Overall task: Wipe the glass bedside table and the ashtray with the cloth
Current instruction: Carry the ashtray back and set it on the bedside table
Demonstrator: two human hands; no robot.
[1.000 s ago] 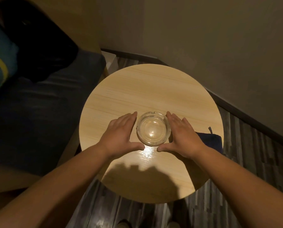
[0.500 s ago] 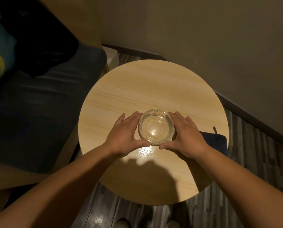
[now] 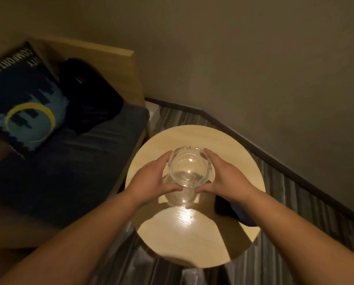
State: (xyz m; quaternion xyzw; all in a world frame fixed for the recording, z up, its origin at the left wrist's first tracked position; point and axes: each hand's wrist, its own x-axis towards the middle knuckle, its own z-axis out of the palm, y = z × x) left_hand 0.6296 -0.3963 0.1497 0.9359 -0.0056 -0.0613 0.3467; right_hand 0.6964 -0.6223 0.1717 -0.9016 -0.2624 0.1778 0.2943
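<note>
A round clear glass ashtray point(image 3: 190, 166) is held up above the round light-wood bedside table point(image 3: 229, 153). My left hand point(image 3: 151, 177) grips its left side and my right hand point(image 3: 225, 177) grips its right side, thumbs meeting under its near edge. The ashtray's shadow and a bright glare fall on the tabletop beneath it. A dark blue cloth point(image 3: 233, 210) lies on the table's right edge, partly hidden under my right forearm.
A bench seat with a dark cushion point(image 3: 69, 161) stands left of the table. On it lean a printed blue pillow point(image 3: 22, 103) and a black bundle point(image 3: 89, 99). A beige wall point(image 3: 254, 58) and dark skirting run behind and to the right. Striped dark flooring surrounds the table.
Both hands have lifted the ashtray off the tabletop and raised it. The camera view has tilted up and drawn back, showing more of the bench and wall.
</note>
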